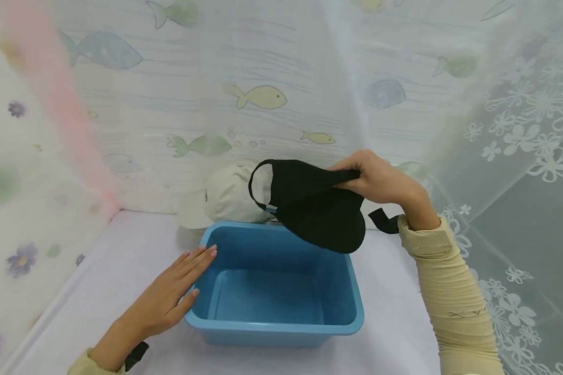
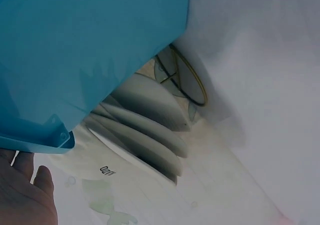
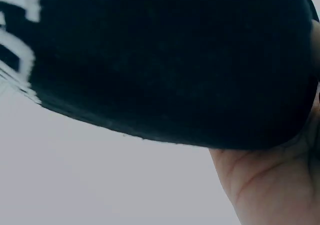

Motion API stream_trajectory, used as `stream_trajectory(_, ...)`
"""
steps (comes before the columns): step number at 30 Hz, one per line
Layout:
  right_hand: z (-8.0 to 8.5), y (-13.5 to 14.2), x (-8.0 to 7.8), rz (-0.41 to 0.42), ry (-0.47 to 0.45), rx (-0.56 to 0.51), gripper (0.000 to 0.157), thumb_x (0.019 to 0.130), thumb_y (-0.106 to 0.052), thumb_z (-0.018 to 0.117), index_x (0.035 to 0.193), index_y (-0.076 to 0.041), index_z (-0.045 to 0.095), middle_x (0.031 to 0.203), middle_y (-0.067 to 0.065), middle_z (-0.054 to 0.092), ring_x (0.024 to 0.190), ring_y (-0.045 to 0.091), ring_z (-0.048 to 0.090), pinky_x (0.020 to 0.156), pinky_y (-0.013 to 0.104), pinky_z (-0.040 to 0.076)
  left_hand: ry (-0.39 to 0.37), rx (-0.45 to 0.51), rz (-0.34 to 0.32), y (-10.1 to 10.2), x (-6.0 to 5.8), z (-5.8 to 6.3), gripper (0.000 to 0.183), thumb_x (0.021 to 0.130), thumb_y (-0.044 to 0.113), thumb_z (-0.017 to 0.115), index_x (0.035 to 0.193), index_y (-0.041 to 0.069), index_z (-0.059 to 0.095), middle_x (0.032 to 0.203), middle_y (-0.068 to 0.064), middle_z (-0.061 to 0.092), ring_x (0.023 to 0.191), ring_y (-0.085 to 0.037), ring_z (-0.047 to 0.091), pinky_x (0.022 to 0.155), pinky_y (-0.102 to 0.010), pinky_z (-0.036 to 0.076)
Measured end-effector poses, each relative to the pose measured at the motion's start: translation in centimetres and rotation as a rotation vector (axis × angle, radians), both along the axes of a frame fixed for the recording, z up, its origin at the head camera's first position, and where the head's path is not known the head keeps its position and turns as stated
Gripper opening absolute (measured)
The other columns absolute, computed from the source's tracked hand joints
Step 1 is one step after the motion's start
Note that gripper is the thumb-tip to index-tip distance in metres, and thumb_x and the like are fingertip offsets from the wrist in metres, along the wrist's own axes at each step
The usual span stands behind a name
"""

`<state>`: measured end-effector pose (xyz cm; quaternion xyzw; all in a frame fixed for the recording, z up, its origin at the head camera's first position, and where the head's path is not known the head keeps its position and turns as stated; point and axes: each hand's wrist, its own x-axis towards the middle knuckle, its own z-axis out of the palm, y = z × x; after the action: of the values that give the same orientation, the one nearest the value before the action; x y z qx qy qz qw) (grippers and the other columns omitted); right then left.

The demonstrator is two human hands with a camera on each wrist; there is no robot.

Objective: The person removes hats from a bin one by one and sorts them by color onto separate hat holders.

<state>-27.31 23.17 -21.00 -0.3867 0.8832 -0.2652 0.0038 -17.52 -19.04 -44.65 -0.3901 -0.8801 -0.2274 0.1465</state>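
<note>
My right hand [image 1: 380, 179] pinches a black cap [image 1: 319, 208] between thumb and fingers above the back right of a blue plastic tub [image 1: 277, 327]. The cap's strap loop points left, and the rounded end hangs over the tub's inside. In the right wrist view, white lettering [image 3: 20, 60] shows on the cap's dark cloth. My left hand [image 1: 169, 294] lies along the tub's left rim with its fingers straight. Behind the tub sit pale caps [image 1: 232, 192]; the left wrist view shows several of their brims [image 2: 145, 130] nested together.
A round wire piece [image 2: 190, 80] stands beside the nested caps. The tub rests on a white-covered table [image 1: 136, 250]. Fish-patterned cloth [image 1: 272, 62] hangs at the back, and a sheer flowered curtain [image 1: 521, 172] hangs on the right.
</note>
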Motion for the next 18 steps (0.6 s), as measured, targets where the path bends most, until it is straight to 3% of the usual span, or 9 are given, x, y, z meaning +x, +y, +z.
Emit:
stream_trajectory(5, -1.3, 1.5, -3.0, -0.064, 0.014, -0.049, 0.024, 0.093, 0.005, 0.069, 0.114, -0.003, 0.078, 0.111, 0.014, 0.076, 0.098, 0.018, 0.071, 0.082, 0.019, 0.056, 0.03, -0.018, -0.014, 0.1, 0.0, 0.4, 0.068, 0.099, 0.016, 0.054, 0.161, 0.006, 0.028, 0.166, -0.009, 0.03, 0.155, -0.029, 0.024, 0.128, -0.03, 0.003)
stream_trajectory(12, -5.1, 3.3, -7.7, -0.067, -0.017, -0.158, 0.022, 0.094, 0.006, 0.067, 0.115, 0.003, 0.076, 0.109, 0.02, 0.075, 0.09, 0.011, 0.071, 0.079, 0.02, 0.057, 0.046, -0.052, -0.007, 0.2, 0.4, 0.6, 0.068, 0.099, 0.019, 0.055, 0.161, 0.007, 0.029, 0.166, -0.009, 0.032, 0.155, -0.027, 0.025, 0.128, -0.031, 0.005)
stream_trajectory(18, -7.5, 4.2, -9.7, -0.108, -0.069, -0.185, 0.025, 0.094, 0.005, 0.067, 0.119, 0.004, 0.073, 0.109, 0.024, 0.074, 0.088, 0.013, 0.072, 0.078, 0.019, 0.056, 0.038, -0.043, 0.003, 0.4, 0.8, 0.7, 0.067, 0.099, 0.019, 0.054, 0.161, 0.007, 0.029, 0.166, -0.008, 0.031, 0.155, -0.027, 0.024, 0.128, -0.031, 0.005)
